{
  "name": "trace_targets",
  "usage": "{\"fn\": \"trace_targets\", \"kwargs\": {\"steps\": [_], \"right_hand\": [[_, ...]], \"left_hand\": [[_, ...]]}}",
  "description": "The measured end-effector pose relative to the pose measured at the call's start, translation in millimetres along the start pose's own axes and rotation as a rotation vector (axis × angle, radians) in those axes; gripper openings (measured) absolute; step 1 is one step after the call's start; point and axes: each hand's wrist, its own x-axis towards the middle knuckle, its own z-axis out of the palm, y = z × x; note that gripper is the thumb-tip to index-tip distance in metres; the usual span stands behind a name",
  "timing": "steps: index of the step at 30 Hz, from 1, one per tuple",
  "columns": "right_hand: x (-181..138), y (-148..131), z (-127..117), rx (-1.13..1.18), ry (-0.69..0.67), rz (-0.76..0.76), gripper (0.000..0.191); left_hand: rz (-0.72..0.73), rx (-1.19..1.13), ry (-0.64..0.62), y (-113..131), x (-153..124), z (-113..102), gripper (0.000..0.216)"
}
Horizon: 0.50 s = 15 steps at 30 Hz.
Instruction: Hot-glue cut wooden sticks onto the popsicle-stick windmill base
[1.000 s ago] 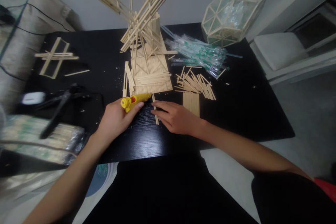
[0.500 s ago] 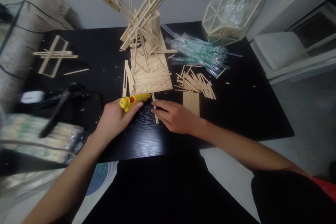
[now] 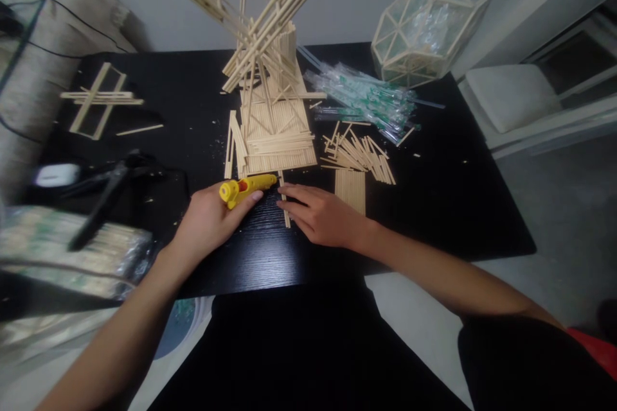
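Note:
My left hand [image 3: 208,219] is wrapped round a yellow glue gun [image 3: 246,185], whose nozzle points right at a thin wooden stick [image 3: 285,207] lying on the black table [image 3: 453,205]. My right hand [image 3: 322,215] lies flat with its fingers stretched out, pressing on that stick. Just behind both hands stands a windmill model [image 3: 270,83] built of wooden sticks, with its blades raised.
Loose cut sticks [image 3: 359,155] and a small stick panel [image 3: 351,189] lie to the right. Plastic-wrapped stick packets [image 3: 366,97] and a stick-framed polyhedron [image 3: 427,19] sit behind. A stick cross frame [image 3: 99,101] is far left, a black tool [image 3: 103,199] and more packets [image 3: 67,247] nearer left.
Both hands stay where they were; only the camera shifts slightly.

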Motion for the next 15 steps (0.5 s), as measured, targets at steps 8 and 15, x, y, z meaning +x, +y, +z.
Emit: {"fn": "trace_targets", "kwargs": {"steps": [8,15], "right_hand": [[0.2,0.2,0.4,0.018,0.002,-0.003,0.035],[0.1,1.2,0.9,0.028,-0.001,-0.005,0.035]], "left_hand": [[0.033,-0.040,-0.006,1.5,-3.0,-2.4,0.041],[-0.019,-0.033,0.018,4.7,2.2,-2.3,0.041]]}}
